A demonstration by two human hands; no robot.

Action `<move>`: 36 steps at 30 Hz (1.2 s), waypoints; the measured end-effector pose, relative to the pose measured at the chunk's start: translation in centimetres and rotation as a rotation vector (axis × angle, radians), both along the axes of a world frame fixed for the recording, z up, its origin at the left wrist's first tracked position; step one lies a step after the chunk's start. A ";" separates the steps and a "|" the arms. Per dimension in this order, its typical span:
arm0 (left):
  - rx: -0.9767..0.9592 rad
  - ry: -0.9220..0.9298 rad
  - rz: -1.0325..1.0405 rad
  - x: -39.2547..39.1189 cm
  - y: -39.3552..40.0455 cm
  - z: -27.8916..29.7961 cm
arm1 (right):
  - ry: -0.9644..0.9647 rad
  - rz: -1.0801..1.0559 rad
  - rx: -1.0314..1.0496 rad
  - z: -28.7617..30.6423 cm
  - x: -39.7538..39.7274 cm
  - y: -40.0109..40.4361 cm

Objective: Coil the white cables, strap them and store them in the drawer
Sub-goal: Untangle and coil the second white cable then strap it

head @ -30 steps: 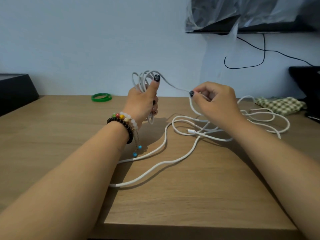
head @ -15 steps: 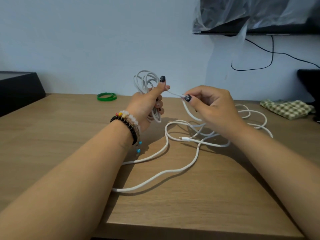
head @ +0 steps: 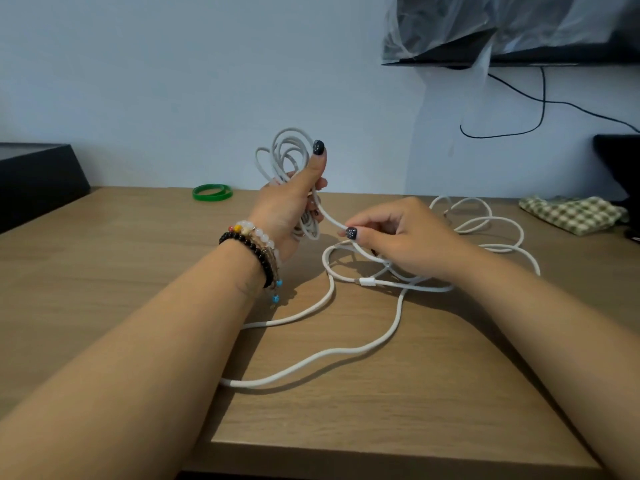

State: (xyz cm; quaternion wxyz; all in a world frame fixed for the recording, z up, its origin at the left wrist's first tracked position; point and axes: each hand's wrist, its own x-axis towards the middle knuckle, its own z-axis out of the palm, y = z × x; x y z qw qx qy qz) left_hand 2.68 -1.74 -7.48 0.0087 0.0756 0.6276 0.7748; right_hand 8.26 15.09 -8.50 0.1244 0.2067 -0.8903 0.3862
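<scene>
My left hand grips a bundle of white cable loops, held upright above the wooden table, thumb raised along the loops. From that bundle a strand runs down to my right hand, which pinches it between thumb and forefinger just above the table. The rest of the white cable lies loose across the table in wide curves, with a white connector under my right hand and more loops behind it.
A green band lies near the wall, left of my left hand. A green checked cloth sits at the right rear. A black box stands at far left. A black wire hangs under a wall-mounted screen.
My right hand has dropped from level with the left hand's thumb down and forward to near the table, sliding along the strand. The left hand stays raised with the coil.
</scene>
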 end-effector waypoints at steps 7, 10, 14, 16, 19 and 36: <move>0.142 -0.016 -0.113 -0.1 0.1 0.0 | -0.063 0.030 0.006 0.1 0.1 -0.1; 0.188 -0.032 -0.159 0.2 0.3 0.1 | -0.080 0.033 0.021 0.0 0.2 -0.1; 0.304 -0.109 -0.190 0.1 0.1 0.2 | -0.110 0.026 0.023 0.1 0.2 0.0; 0.360 -0.144 -0.199 0.1 -0.1 0.2 | -0.119 0.019 0.035 0.1 0.1 0.0; 0.415 -0.163 -0.215 0.2 0.0 0.3 | -0.124 0.012 0.036 0.0 0.1 -0.1; 0.553 -0.074 -0.225 -0.1 -0.5 1.4 | -0.055 -0.128 0.157 -0.2 -0.7 0.6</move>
